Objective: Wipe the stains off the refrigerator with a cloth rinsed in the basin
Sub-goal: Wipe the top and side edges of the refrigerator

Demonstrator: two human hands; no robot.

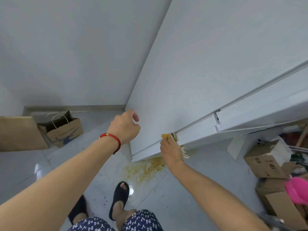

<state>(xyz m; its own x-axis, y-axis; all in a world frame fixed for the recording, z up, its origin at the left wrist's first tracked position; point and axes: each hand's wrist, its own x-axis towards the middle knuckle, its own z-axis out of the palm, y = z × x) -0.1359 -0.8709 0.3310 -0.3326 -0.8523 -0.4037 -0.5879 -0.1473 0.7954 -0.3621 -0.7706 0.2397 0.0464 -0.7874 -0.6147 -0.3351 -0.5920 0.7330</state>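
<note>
The white refrigerator [191, 84] fills the right half of the head view, seen from above down its side and door edge. My right hand [170, 150] grips a yellow-stained cloth [168, 136] and presses it against the lower door edge near the bottom. My left hand [125, 126], with a red bracelet on the wrist, hovers by the refrigerator's rear corner with fingers loosely curled and holding nothing. A yellow stain [145, 169] spreads over the grey floor under the refrigerator's corner. The basin is out of view.
A brown paper bag [64, 130] and a flat cardboard piece [18, 133] stand at the left by the wall. Cardboard boxes [268, 160] and a pink object [298, 189] crowd the right. My feet in dark slippers [120, 199] stand near the stain.
</note>
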